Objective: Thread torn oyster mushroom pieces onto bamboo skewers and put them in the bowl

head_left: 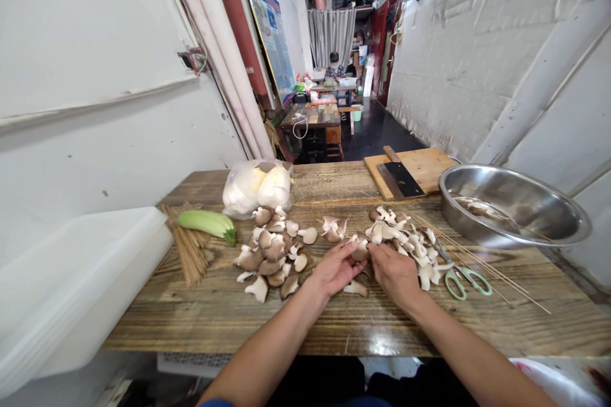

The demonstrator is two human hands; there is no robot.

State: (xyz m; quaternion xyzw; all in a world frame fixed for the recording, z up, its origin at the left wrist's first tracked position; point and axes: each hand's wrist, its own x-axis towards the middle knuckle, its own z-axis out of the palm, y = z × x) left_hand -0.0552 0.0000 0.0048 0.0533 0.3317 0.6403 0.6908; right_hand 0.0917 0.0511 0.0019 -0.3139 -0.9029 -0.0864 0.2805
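Near the table's middle, my left hand (335, 269) pinches a grey-brown oyster mushroom (360, 249) between thumb and fingers. My right hand (395, 274) meets it from the right, its fingers closed at the mushroom's edge; its fingertips are partly hidden. A heap of whole oyster mushrooms (273, 250) lies left of my hands. Just beyond them sits a small cluster of mushrooms (333, 228), and one loose piece (356, 288) rests below. Paler mushroom pieces (422, 246) are spread out to the right, beside scissors with light green handles (456, 284).
Thin wooden skewers (506, 276) lie at the right, near a steel basin (513, 206) with mushroom pieces inside. Behind are a cutting board (429, 168) and cleaver (403, 180). Leftward are a bagged vegetable (258, 189), a green zucchini (205, 222) and a skewer bundle (188, 251). Someone sits far back.
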